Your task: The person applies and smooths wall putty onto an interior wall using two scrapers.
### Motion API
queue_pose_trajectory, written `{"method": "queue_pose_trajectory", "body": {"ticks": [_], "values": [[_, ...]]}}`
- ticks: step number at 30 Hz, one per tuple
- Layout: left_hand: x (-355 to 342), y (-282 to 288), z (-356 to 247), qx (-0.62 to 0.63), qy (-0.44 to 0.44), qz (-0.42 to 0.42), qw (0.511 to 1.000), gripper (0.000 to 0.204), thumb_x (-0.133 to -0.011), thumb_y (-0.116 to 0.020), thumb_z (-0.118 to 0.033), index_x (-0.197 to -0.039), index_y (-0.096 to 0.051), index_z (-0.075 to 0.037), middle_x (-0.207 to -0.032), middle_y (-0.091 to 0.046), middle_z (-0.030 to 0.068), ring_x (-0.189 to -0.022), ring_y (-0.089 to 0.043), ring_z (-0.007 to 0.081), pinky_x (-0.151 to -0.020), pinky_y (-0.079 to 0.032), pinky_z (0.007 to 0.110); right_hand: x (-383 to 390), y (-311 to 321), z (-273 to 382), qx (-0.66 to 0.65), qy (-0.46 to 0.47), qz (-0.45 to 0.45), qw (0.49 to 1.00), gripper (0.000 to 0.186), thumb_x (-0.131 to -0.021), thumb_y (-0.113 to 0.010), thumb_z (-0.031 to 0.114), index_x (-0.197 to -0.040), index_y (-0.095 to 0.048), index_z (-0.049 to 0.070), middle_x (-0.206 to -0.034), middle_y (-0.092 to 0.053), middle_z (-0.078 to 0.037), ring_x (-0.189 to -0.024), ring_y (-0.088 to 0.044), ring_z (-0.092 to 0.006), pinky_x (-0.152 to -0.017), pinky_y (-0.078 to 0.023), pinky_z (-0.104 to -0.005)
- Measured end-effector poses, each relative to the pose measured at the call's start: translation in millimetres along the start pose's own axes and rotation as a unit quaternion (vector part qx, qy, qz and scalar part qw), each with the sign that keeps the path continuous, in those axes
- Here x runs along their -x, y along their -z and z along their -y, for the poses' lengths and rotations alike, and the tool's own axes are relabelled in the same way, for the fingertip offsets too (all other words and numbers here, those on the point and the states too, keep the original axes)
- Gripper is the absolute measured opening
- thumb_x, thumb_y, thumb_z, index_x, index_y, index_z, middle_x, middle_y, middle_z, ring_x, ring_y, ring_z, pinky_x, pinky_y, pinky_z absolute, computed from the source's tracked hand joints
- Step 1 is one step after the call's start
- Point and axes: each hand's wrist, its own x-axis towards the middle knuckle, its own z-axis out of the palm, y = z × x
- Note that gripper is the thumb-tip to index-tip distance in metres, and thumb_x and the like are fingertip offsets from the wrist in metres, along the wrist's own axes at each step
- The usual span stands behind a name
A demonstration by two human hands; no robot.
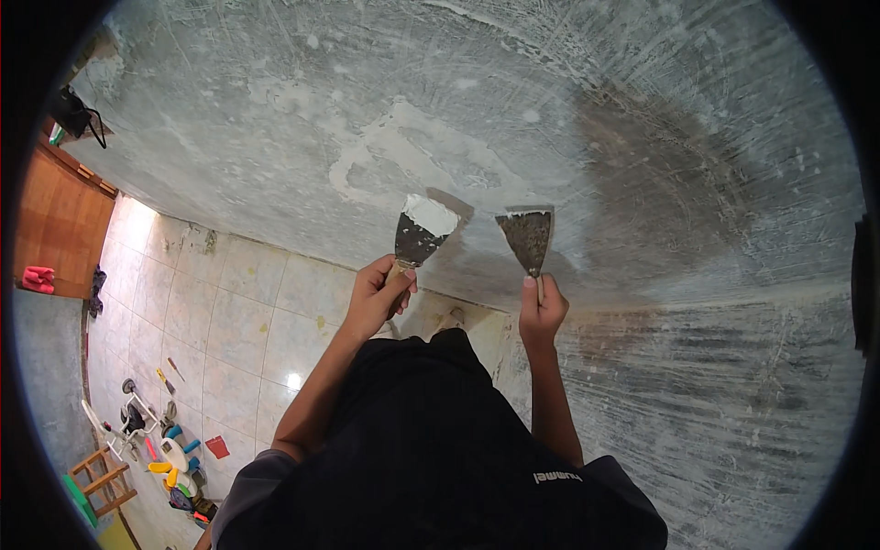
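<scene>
Putty (433, 214), thick and white, coats the broad end of a dark, pale-handled, triangular metal scraper (418, 244). Bare left hand (378, 298) has its fingers curled round that handle. Bare right hand (544, 316) pinches a second pale-handled triangular scraper (528, 240), brown-stained and edged with white residue. Both tools stand side by side before a rough grey plaster wall (247, 137); contact with it cannot be determined. An irregular pale patch (367, 151) marks the wall. White lettering (557, 477) runs across the person's black shirt (403, 449).
</scene>
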Motion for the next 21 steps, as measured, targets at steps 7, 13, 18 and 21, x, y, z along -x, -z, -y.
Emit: {"method": "queue_pose_trajectory", "body": {"ticks": [7,13,18,21], "values": [[9,-4,-9,-0.003,0.022,0.022,0.999,0.014,-0.104,-0.065,-0.016,-0.097,-0.064,-0.004,-0.078,-0.064,-0.0014,-0.059,-0.054,0.0041,-0.052,-0.044,0.022,-25,-2,-32,0.041,0.039,0.006,0.998,0.020,-0.102,-0.068,0.017,-0.096,-0.061,-0.001,-0.070,-0.055,-0.009,-0.062,-0.047,-0.0150,-0.060,-0.043,-0.0306],[9,-1,-10,0.003,0.012,0.007,1.000,0.014,-0.104,-0.064,-0.016,-0.097,-0.064,-0.004,-0.079,-0.065,-0.0011,-0.059,-0.054,0.0041,-0.052,-0.045,0.022,-16,-8,-44,0.017,0.049,-0.002,0.999,0.020,-0.103,-0.067,0.017,-0.097,-0.061,-0.002,-0.072,-0.055,-0.013,-0.063,-0.046,-0.0192,-0.061,-0.045,-0.0328],[6,-3,-12,-0.015,0.005,0.002,1.000,0.016,-0.104,-0.065,-0.018,-0.094,-0.064,-0.005,-0.077,-0.064,-0.0019,-0.058,-0.054,0.0040,-0.051,-0.044,0.022,-29,-17,-33,0.021,0.044,-0.015,0.999,0.021,-0.103,-0.067,0.018,-0.097,-0.061,-0.001,-0.071,-0.054,-0.012,-0.063,-0.046,-0.0191,-0.061,-0.045,-0.0335],[5,-3,-6,-0.031,-0.015,0.004,0.999,0.021,-0.105,-0.062,-0.023,-0.093,-0.063,-0.006,-0.066,-0.060,0.0000,-0.051,-0.052,0.0057,-0.046,-0.035,0.022,-15,-3,-52,0.041,0.057,-0.016,0.997,0.021,-0.103,-0.066,0.019,-0.097,-0.061,-0.001,-0.071,-0.054,-0.011,-0.063,-0.047,-0.0189,-0.060,-0.044,-0.0333]]}}
